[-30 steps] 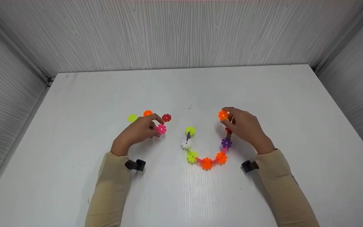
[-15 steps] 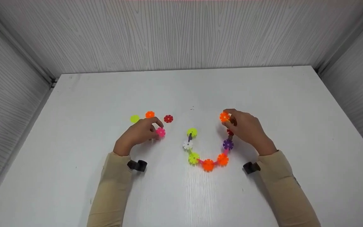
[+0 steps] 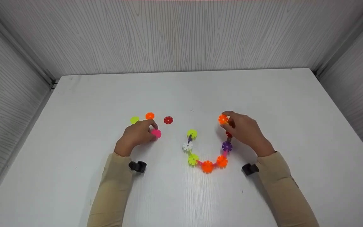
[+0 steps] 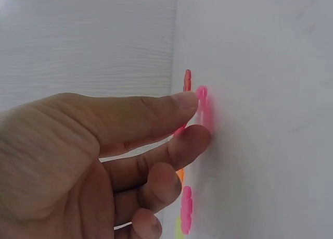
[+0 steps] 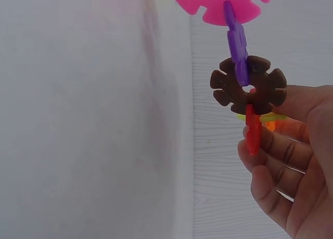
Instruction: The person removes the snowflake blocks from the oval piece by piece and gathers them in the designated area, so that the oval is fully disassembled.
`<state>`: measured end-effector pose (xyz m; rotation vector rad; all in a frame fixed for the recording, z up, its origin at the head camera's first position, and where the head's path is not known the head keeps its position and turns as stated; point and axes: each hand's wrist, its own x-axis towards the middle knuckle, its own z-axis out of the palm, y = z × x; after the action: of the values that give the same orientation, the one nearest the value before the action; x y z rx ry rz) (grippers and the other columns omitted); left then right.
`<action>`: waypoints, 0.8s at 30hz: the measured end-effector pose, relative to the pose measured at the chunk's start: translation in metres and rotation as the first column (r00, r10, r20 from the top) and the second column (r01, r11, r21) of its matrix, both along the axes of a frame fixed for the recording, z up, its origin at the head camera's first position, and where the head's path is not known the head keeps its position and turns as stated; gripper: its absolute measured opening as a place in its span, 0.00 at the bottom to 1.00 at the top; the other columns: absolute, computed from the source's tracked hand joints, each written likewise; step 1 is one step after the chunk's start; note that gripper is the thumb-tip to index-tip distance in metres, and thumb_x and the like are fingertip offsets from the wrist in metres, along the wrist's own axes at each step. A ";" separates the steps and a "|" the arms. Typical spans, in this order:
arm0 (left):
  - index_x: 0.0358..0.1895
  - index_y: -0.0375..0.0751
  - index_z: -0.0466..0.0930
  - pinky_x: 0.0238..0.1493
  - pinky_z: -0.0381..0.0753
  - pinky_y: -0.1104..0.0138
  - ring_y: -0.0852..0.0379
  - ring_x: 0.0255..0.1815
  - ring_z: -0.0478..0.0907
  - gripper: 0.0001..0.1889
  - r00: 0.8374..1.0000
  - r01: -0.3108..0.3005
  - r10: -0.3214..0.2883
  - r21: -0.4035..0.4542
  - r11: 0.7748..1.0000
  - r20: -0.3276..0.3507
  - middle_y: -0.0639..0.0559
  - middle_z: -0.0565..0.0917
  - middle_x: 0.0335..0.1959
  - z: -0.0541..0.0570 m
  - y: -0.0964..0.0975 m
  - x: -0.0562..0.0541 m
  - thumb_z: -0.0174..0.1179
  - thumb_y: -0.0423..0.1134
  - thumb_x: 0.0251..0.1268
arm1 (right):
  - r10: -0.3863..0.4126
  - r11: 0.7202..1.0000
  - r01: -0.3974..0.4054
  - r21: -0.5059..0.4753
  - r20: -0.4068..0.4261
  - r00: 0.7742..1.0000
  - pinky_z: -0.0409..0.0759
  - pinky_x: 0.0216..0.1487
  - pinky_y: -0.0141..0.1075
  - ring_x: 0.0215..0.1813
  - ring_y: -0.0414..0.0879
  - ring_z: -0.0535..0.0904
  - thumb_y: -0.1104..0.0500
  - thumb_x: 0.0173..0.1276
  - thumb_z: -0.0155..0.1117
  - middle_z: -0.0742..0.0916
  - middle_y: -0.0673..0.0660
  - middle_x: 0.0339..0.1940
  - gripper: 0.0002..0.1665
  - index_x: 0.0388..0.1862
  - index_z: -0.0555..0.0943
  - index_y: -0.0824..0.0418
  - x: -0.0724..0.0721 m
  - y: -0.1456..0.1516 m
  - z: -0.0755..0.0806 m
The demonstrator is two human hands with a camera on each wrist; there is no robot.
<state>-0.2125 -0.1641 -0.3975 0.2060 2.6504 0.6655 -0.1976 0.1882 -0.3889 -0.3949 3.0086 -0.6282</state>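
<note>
In the head view my left hand (image 3: 136, 135) is low over the table's left half, thumb and index finger pinching a pink slotted disc (image 3: 156, 133) by its edge. The left wrist view shows that pink disc (image 4: 204, 106) edge-on at the fingertips. My right hand (image 3: 245, 130) grips one end of a chain of interlocked discs, near its orange end disc (image 3: 223, 119). Beneath that hand hang a brown disc (image 5: 248, 86) and a red disc (image 5: 253, 132) in the right wrist view. The chain curves in a U to a yellow-green disc (image 3: 192, 133).
Loose discs lie around my left hand: a yellow-green one (image 3: 134, 119), an orange one (image 3: 150, 115) and a red one (image 3: 168, 120). Another pink disc (image 4: 186, 210) appears below the left fingers in the left wrist view. Pale wood-grain panels (image 3: 181, 34) border the white table (image 3: 181, 94).
My left hand has drawn slightly left and down with the pink disc, which now sits closer to the fingers. My right hand and the chain stay almost in place.
</note>
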 end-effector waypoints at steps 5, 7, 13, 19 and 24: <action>0.54 0.43 0.77 0.48 0.75 0.54 0.49 0.44 0.75 0.18 1.000 0.014 -0.014 -0.031 0.999 -0.006 0.44 0.80 0.40 0.000 0.000 0.001 0.62 0.40 0.62 | -0.007 1.000 0.007 -0.006 0.009 1.000 0.80 0.38 0.40 0.30 0.49 0.72 0.51 0.68 0.63 0.82 0.58 0.31 0.28 0.65 0.73 0.57 -0.001 -0.001 0.001; 0.55 0.42 0.77 0.49 0.76 0.54 0.49 0.44 0.75 0.18 1.000 0.014 -0.014 -0.033 0.999 -0.007 0.44 0.81 0.41 0.002 0.000 0.002 0.62 0.40 0.62 | -0.004 1.000 0.005 -0.010 0.009 1.000 0.80 0.37 0.40 0.30 0.48 0.73 0.52 0.68 0.63 0.82 0.58 0.32 0.28 0.65 0.74 0.57 0.000 -0.001 0.001; 0.56 0.43 0.76 0.39 0.77 0.60 0.51 0.38 0.80 0.18 0.995 -0.001 0.001 0.001 1.000 -0.103 0.44 0.85 0.41 0.010 0.012 0.000 0.59 0.42 0.65 | 0.010 1.000 -0.010 -0.005 -0.003 1.000 0.79 0.35 0.40 0.28 0.47 0.73 0.52 0.68 0.63 0.82 0.57 0.30 0.27 0.64 0.74 0.58 -0.001 0.000 0.001; 0.56 0.44 0.77 0.29 0.74 0.66 0.54 0.29 0.80 0.18 0.973 0.083 -0.065 0.074 0.994 -0.223 0.47 0.87 0.39 0.024 0.051 -0.005 0.60 0.45 0.67 | 0.021 1.000 -0.021 0.005 -0.003 1.000 0.78 0.33 0.38 0.28 0.46 0.73 0.51 0.68 0.62 0.84 0.57 0.32 0.27 0.64 0.74 0.58 -0.002 0.001 0.001; 0.56 0.47 0.78 0.36 0.78 0.62 0.52 0.34 0.80 0.16 0.960 0.140 -0.096 0.154 0.978 -0.264 0.48 0.87 0.42 0.036 0.083 -0.004 0.59 0.46 0.67 | 0.051 0.999 -0.051 -0.013 0.015 0.999 0.77 0.32 0.37 0.25 0.43 0.74 0.52 0.70 0.60 0.85 0.57 0.34 0.28 0.67 0.72 0.58 -0.003 0.003 0.000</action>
<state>-0.2166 -0.0813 -0.3614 0.5280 2.7941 0.8796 -0.2010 0.1914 -0.3885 -0.4634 2.9716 -0.6433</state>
